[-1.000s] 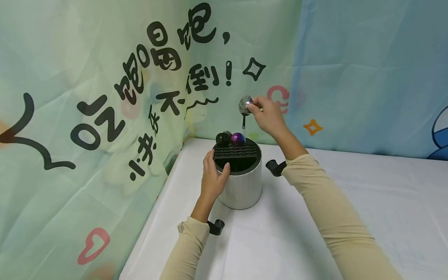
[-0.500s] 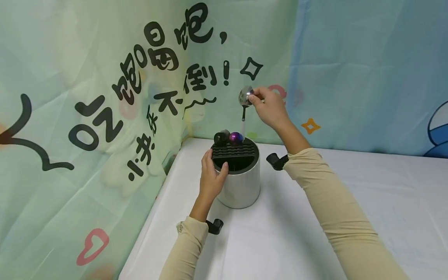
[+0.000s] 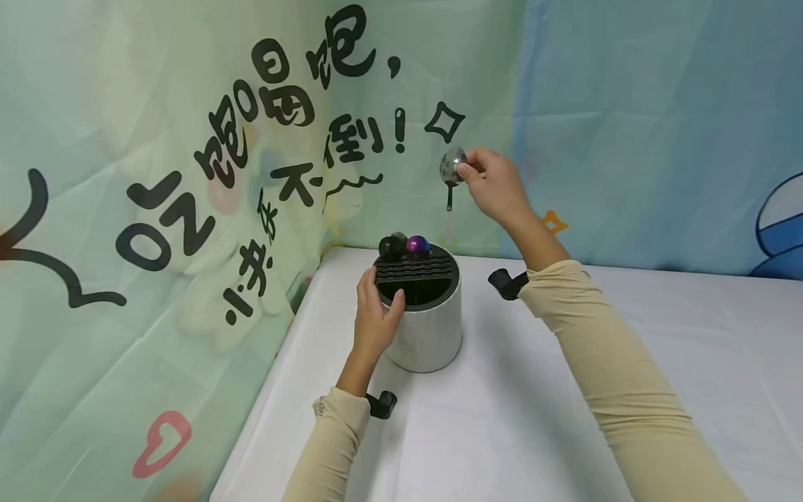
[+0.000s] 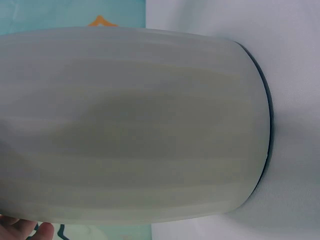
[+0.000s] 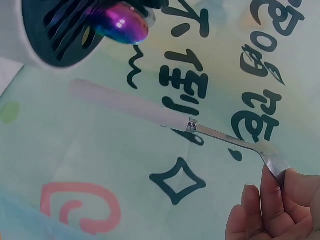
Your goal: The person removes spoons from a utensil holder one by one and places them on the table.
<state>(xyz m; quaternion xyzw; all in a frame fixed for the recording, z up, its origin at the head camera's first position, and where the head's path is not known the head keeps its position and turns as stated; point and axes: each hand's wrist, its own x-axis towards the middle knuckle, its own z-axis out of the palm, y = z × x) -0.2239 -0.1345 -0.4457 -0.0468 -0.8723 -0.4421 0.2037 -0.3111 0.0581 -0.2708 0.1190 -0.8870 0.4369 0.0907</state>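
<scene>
The left hand [image 3: 374,324], fingers and thumb spread, lay against the rim of the white holder [image 3: 426,341], probably to steady it. Dark round tops [image 3: 389,248] and a shiny purple one [image 3: 417,246] poked up from its far half, near the back edge of the table [image 3: 552,397]. Higher, rightward, I saw the right hand [image 3: 500,187] pinching a silver spoon [image 3: 452,165] by its bowl (pale handle [image 5: 135,107] dangling, apart from the holder), seemingly leaving the handle free. Tabletop stretched wider to the right.
</scene>
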